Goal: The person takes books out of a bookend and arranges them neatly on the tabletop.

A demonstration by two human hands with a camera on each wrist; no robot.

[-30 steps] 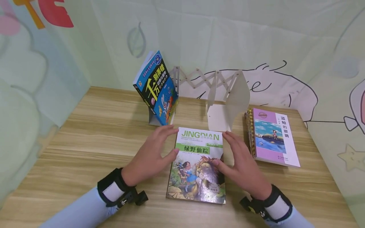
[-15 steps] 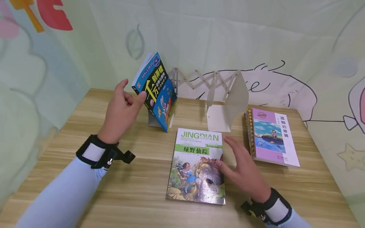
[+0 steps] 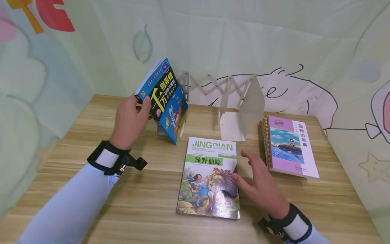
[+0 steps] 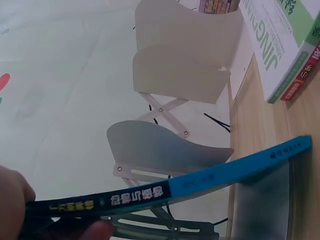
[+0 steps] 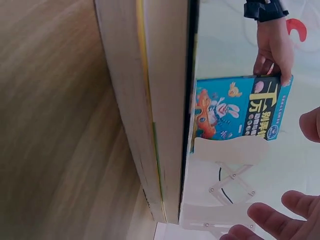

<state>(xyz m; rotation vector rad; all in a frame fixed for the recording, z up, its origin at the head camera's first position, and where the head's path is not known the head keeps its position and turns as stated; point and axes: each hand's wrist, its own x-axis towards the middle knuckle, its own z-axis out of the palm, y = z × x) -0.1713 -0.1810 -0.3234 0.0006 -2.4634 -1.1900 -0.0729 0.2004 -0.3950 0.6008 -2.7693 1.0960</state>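
Note:
A blue-and-black children's book tilts at the left end of an expandable metal bookend rack. My left hand pinches its spine edge near the top, thumb on the front cover and fingers behind. In the left wrist view, the book's lower spine reaches down close to the tabletop. Another book, with a girl and a lion on its cover, tops a small stack on the table in front. My right hand is at the stack's right side, fingers relaxed, thumb tip right at the cover's edge.
A stack of books with a pink-and-white cover lies at the right of the wooden table. Upright metal plates divide the rack, joined by scissor links. A printed cloth backs the table.
My left hand has left the lion-cover book, moved up and left, and taken hold of the blue book, which has shifted slightly towards me. The right hand stays beside the stack.

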